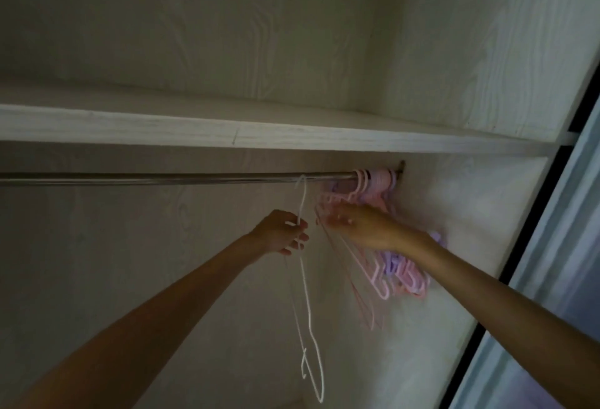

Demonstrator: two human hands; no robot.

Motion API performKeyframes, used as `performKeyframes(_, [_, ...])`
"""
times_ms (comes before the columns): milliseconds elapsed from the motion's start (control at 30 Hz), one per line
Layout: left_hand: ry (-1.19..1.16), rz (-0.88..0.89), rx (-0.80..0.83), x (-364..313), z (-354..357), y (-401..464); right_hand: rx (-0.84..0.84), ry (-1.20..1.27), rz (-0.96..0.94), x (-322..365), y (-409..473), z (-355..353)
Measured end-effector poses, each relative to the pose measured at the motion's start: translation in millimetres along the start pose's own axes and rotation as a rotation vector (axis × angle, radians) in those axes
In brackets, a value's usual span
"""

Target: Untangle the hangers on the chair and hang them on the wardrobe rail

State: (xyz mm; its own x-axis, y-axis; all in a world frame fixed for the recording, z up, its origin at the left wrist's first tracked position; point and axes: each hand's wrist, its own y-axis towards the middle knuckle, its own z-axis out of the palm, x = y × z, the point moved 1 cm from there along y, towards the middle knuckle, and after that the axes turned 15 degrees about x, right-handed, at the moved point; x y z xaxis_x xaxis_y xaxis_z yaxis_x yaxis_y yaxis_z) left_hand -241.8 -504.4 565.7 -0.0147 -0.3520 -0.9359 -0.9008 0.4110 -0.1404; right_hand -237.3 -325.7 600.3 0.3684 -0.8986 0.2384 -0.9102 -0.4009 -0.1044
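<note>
My left hand (pixel 285 232) pinches neck of white wire hanger (pixel 306 304), hook over wardrobe rail (pixel 168 178), body dangling tilted below. My right hand (pixel 360 226) reaches into bunch of pink and purple hangers (pixel 399 273) packed at rail's right end beside side panel (pixel 454 220); fingers curled among thin pink wires, exact hold blurred. White hanger hangs apart from bunch. Wood-grain shelf (pixel 227 132) runs just above rail. Sliding door edge (pixel 558 246) at right.

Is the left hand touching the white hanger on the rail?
Touching. The head view shows the left hand with its fingers pinching the white hanger's neck, its hook over the rail.
</note>
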Motion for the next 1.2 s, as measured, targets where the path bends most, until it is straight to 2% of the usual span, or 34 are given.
performKeyframes(67, [-0.026, 0.043, -0.015, -13.8, 6.9, 4.4, 0.343, 0.178, -0.020, 13.7, -16.6, 16.9])
performKeyframes(100, [-0.039, 0.066, -0.021, -20.5, 9.7, 7.6, 0.414, 0.224, -0.035, 15.8, -20.3, 23.1])
performKeyframes(167, [-0.054, 0.090, -0.048, -32.2, 13.2, 15.3, 0.400, 0.249, -0.053, 17.9, -21.2, 29.3])
performKeyframes(233, [-0.053, 0.089, -0.101, -41.1, 13.6, 23.2, 0.298, 0.319, -0.043, 17.8, -14.3, 31.9])
performKeyframes(367, [0.048, 0.006, -0.154, -43.0, 8.3, 31.8, 0.222, 0.383, 0.056, 15.7, 4.5, 39.0])
performKeyframes(433, [0.223, -0.066, -0.172, -38.4, 0.9, 28.5, 0.220, 0.428, 0.118, 12.0, 11.9, 42.1])
performKeyframes(500, [0.465, -0.085, -0.284, -34.5, -8.2, 19.3, 0.246, 0.495, 0.168, 9.2, 14.4, 45.9])
performKeyframes(533, [0.586, -0.057, -0.382, -33.3, -12.4, 12.4, 0.257, 0.507, 0.183, 6.9, 15.3, 49.0])
performKeyframes(600, [0.785, 0.106, -0.556, -30.4, -19.2, -1.5, 0.254, 0.441, 0.214, 1.7, 13.8, 53.5])
performKeyframes(667, [0.946, 0.265, -0.633, -23.7, -26.4, -8.6, 0.201, 0.215, 0.232, -0.3, 10.1, 48.1])
performKeyframes(700, [1.016, 0.291, -0.634, -18.8, -29.5, -8.8, 0.115, 0.058, 0.232, -0.2, 9.5, 40.9])
performKeyframes(767, [1.121, 0.248, -0.610, -8.3, -31.3, -8.0, -0.197, -0.154, 0.217, 5.6, 13.1, 17.8])
performKeyframes(833, [1.215, 0.189, -0.616, -2.1, -28.9, -7.9, -0.445, -0.200, 0.114, 9.3, 29.1, -6.6])
performKeyframes(1000, [1.359, 0.015, -0.635, 1.4, -17.6, -7.3, -0.346, -0.508, 0.096, -9.0, 75.6, -15.2])
performKeyframes(1200, [1.359, -0.056, -0.618, -7.4, -15.7, -5.7, -0.500, -0.510, 0.076, -43.6, 66.6, -22.3])
